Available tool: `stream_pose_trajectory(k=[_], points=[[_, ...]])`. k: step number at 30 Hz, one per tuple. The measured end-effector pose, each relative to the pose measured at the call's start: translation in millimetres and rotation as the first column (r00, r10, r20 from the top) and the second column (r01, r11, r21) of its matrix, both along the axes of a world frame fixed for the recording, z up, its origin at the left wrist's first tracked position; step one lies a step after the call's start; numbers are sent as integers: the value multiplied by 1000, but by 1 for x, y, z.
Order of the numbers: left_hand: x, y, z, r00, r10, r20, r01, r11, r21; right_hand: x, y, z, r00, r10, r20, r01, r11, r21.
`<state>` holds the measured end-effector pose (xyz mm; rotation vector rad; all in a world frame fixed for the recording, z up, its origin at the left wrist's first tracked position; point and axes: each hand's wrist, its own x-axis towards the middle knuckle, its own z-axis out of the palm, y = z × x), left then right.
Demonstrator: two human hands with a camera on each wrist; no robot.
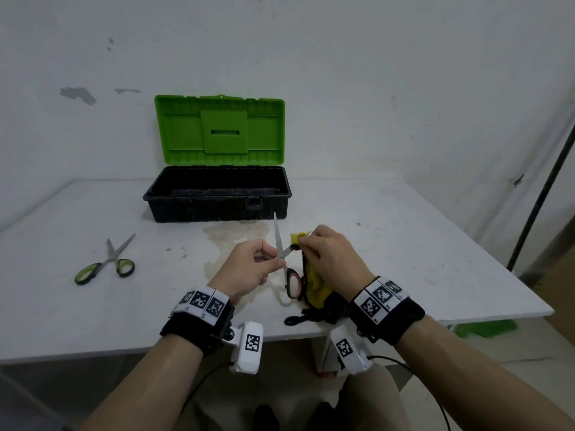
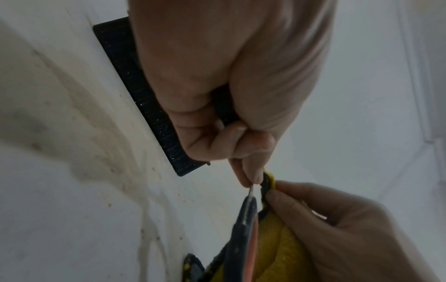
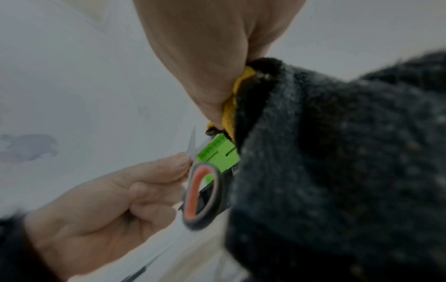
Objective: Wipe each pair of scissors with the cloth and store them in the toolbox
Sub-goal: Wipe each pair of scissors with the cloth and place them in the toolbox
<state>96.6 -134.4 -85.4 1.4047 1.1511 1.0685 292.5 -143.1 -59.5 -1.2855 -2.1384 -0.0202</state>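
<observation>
Red-and-black-handled scissors are held above the table with the blades spread. My left hand pinches them near the pivot, one blade pointing up toward the toolbox. My right hand grips a yellow and dark cloth folded around the other blade; the rest of the cloth hangs to the table. Up close, the left fingertips pinch the metal above the handle, beside the cloth. The right wrist view shows the handle loop and cloth. Green-handled scissors lie at the table's left.
The black toolbox stands open at the back of the white table, its green lid leaning against the wall. A brownish stain marks the table in front of it. A dark pole stands at the right.
</observation>
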Motion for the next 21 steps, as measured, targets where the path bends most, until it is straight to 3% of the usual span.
stream_pose_trajectory(k=[2, 4, 8, 13, 15, 18, 21], points=[[0, 1, 0, 1000, 10, 25, -10, 1000, -21, 6, 5, 4, 989, -86, -119, 88, 996, 16], [1, 2, -1, 998, 24, 54, -22, 999, -37, 4, 1, 5, 987, -51, -152, 59, 997, 53], [3, 2, -1, 997, 9, 78, -6, 999, -40, -11, -16, -2, 995, 98, 36, -99, 995, 25], [1, -2, -3, 996, 23, 85, -20, 999, -39, 3, -2, 6, 992, -72, -107, 76, 997, 31], [1, -3, -4, 996, 36, 84, -32, 999, -42, 3, -6, 8, 989, -54, -141, 63, 996, 61], [1, -5, -4, 997, 23, 79, -21, 999, -31, -10, -20, 2, 995, 94, -26, -92, 994, 54], [3, -7, -5, 997, 2, 77, 0, 1000, -26, -13, -22, -5, 991, 124, 58, -125, 992, 22]])
